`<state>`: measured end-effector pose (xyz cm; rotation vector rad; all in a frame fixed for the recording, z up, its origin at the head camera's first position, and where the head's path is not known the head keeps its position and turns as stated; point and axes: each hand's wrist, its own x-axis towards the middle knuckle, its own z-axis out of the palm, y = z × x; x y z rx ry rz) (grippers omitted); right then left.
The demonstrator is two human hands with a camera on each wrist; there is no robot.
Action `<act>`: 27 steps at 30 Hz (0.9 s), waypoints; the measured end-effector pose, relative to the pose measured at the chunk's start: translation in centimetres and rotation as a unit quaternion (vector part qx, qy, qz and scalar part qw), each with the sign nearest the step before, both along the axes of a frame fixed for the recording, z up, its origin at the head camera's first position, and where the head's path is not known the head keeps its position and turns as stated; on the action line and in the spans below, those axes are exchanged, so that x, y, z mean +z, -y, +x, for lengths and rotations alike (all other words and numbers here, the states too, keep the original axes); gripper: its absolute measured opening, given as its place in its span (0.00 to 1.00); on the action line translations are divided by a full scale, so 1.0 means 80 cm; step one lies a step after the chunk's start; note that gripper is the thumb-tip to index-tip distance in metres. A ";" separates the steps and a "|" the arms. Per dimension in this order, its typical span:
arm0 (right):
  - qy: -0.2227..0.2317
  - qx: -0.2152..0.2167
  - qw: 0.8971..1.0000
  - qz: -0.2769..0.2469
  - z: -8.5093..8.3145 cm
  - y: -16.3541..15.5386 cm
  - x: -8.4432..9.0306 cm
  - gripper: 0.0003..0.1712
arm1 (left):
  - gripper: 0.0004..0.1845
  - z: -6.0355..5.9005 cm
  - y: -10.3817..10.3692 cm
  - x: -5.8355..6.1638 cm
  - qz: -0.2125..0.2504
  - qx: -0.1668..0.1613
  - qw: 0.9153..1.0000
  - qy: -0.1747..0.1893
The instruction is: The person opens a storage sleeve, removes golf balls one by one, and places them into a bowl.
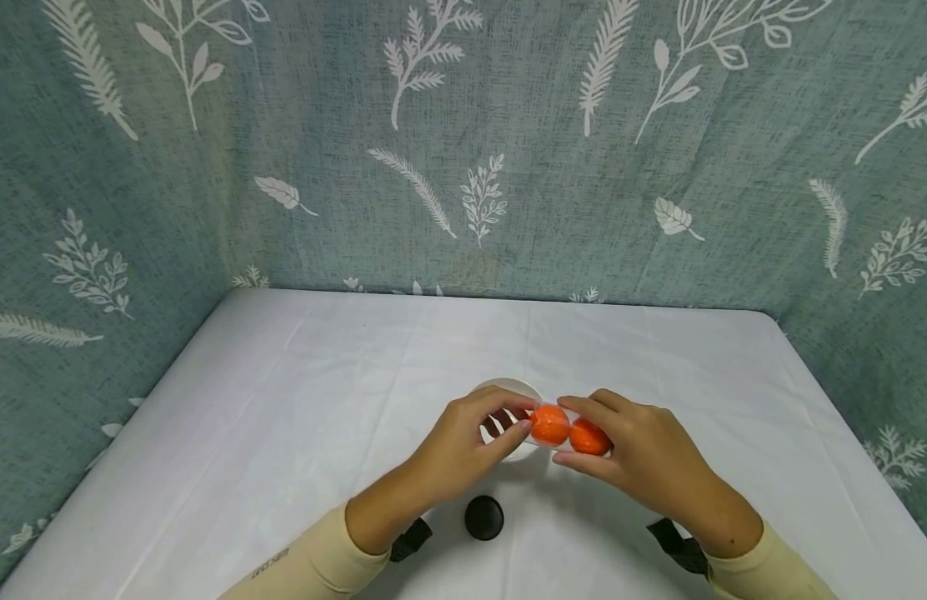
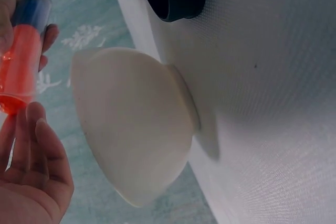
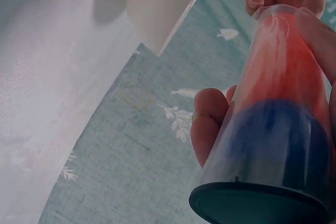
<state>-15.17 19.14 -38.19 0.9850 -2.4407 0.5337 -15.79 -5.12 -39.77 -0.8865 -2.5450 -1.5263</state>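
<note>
Over the white bowl (image 1: 508, 388) both hands hold a clear tube (image 1: 561, 429) lying sideways, with orange balls inside. My left hand (image 1: 525, 419) pinches the tube's left end between thumb and forefinger. My right hand (image 1: 565, 432) wraps round the tube's right part. In the right wrist view the tube (image 3: 278, 108) shows orange contents, a dark blue one below them, and a black bottom cap (image 3: 262, 205). The left wrist view has the tube (image 2: 23, 51) at the far left, my left fingers (image 2: 37, 145) at its orange end, and the bowl (image 2: 131, 124) beside it.
A round black lid (image 1: 483, 517) lies on the white tablecloth (image 1: 283, 400) just in front of the bowl, between my forearms. Teal cloth with white leaf prints (image 1: 463, 150) walls the table at the back and both sides.
</note>
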 end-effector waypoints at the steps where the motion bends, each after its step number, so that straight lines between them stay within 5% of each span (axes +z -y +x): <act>1: -0.001 0.001 1.000 0.000 0.000 0.000 0.000 0.31 | 0.13 0.000 0.000 0.000 -0.001 0.001 1.000 0.003; 12: -0.011 -0.007 1.000 0.007 0.000 -0.001 0.000 0.35 | 0.13 0.000 0.001 0.000 -0.015 0.017 0.999 0.023; 21: -0.009 -0.005 1.000 0.017 0.004 0.000 0.002 0.31 | 0.14 -0.003 0.005 -0.001 -0.001 0.006 0.998 0.068; 27: -0.019 -0.014 0.999 0.029 0.006 0.001 0.004 0.33 | 0.14 -0.005 0.006 -0.002 -0.007 -0.006 0.998 0.068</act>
